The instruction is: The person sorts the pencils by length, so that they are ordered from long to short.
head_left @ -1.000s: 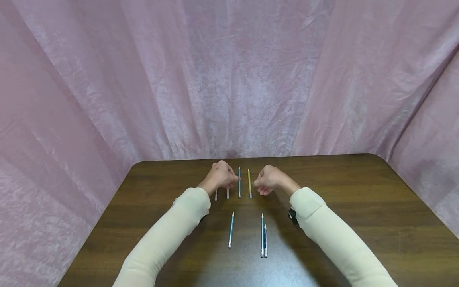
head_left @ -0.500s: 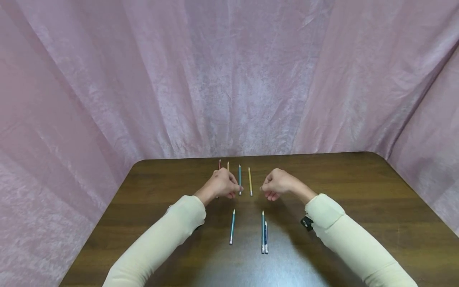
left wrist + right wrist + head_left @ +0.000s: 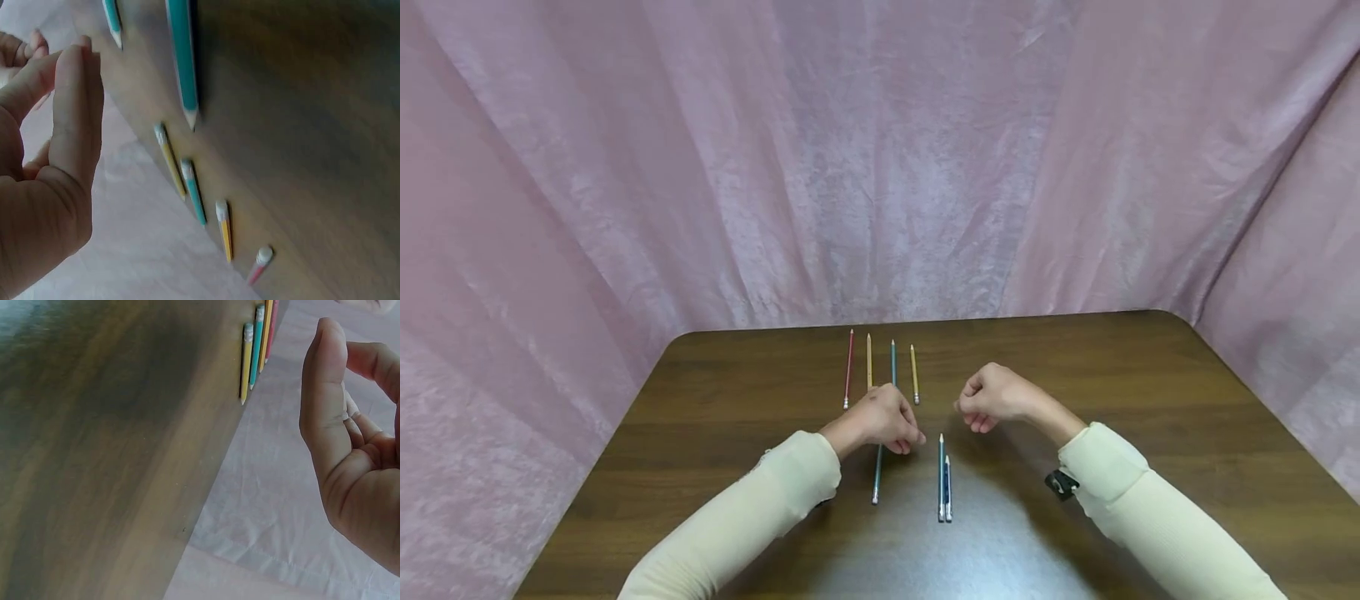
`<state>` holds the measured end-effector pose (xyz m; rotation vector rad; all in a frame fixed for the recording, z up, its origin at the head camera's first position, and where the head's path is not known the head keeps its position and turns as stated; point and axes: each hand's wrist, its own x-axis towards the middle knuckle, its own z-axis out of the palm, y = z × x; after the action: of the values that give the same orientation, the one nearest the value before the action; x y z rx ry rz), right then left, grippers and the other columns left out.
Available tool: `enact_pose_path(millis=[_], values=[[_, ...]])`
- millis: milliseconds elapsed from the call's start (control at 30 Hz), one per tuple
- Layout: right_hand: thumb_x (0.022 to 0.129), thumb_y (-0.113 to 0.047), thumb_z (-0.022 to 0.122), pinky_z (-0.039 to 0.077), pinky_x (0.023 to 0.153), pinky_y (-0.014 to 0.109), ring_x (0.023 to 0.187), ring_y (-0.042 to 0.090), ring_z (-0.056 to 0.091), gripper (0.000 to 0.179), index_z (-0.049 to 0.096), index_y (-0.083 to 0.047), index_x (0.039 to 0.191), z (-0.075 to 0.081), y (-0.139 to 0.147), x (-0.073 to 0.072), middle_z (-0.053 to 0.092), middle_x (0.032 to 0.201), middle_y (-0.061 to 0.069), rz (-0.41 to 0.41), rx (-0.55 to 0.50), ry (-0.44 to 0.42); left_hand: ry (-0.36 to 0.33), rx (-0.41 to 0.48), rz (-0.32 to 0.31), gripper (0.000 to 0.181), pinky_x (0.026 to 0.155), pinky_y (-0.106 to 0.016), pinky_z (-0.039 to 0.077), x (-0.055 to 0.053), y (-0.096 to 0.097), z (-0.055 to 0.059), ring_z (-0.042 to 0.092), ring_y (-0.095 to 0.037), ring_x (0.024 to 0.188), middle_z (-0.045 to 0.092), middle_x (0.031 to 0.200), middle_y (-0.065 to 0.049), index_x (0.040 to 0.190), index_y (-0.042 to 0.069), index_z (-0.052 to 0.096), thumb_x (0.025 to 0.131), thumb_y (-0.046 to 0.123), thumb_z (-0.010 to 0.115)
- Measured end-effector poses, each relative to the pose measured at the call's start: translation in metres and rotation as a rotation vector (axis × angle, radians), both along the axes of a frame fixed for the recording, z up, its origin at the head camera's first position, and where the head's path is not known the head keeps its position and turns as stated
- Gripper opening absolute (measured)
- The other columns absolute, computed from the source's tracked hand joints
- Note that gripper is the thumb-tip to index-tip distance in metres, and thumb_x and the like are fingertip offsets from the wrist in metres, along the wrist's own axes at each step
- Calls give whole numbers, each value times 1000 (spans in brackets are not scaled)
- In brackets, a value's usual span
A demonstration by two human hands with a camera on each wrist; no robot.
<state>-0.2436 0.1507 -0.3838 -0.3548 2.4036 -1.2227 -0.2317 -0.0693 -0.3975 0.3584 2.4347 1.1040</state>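
Note:
My left hand hovers over the tip of a teal pencil, hiding its upper part. In the left wrist view the thumb and index finger meet with nothing between them. My right hand hangs loosely curled above the table, right of the pencils; in the right wrist view its fingers hold nothing. A far row has a red pencil, an orange-yellow pencil, another teal pencil and a yellow pencil. Nearer, a third teal pencil lies beside a shorter dark blue pencil.
The pencils lie on a brown wooden table with rounded far corners. A pink velvet curtain hangs behind it and along the sides. A black strap shows at the right wrist.
My left hand has come nearer and slightly right, from the far row towards the near pencils, uncovering the red and orange-yellow pencils. The right hand has drawn back to the right. The pencils lie as before.

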Motion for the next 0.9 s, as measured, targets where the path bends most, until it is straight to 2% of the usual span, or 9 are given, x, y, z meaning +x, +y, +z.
enact_pose_path(millis=[133, 300, 433, 700, 900], values=[[91, -4, 62, 61, 56, 32, 55, 13, 65, 16, 68, 10, 88, 2, 5, 7, 66, 65, 7, -7, 1, 17, -30, -13, -31, 15, 55, -30, 61, 4, 8, -5, 67, -17, 52, 68, 60, -10, 68, 1, 71, 80, -1, 81], [92, -5, 63, 62, 57, 33, 57, 14, 66, 15, 68, 9, 88, 3, 12, 17, 66, 67, 7, -3, -3, 29, -66, -55, -27, 18, 51, -27, 60, 9, 15, -15, 64, -14, 47, 66, 56, -10, 65, 2, 71, 80, -1, 81], [92, -6, 65, 62, 57, 33, 57, 14, 66, 16, 68, 9, 89, 2, 15, 22, 66, 68, 8, -6, -19, 26, -65, -64, -27, 20, 48, -26, 58, 12, 18, -20, 63, -13, 45, 66, 55, -10, 64, 2, 70, 81, 0, 81], [92, -6, 66, 62, 56, 33, 57, 14, 65, 16, 68, 9, 87, -2, 17, 28, 65, 66, 6, -10, -49, 18, -71, -93, -34, 23, 48, -27, 59, 14, 26, -17, 63, -14, 45, 67, 56, -11, 62, 0, 68, 82, 2, 79], [91, -6, 66, 62, 56, 34, 57, 14, 65, 16, 68, 9, 87, -4, 18, 29, 65, 66, 5, -3, -54, 22, -26, -158, -23, 29, 44, -26, 57, 17, 33, -17, 62, -13, 41, 64, 51, -8, 59, 0, 66, 83, 8, 80]])
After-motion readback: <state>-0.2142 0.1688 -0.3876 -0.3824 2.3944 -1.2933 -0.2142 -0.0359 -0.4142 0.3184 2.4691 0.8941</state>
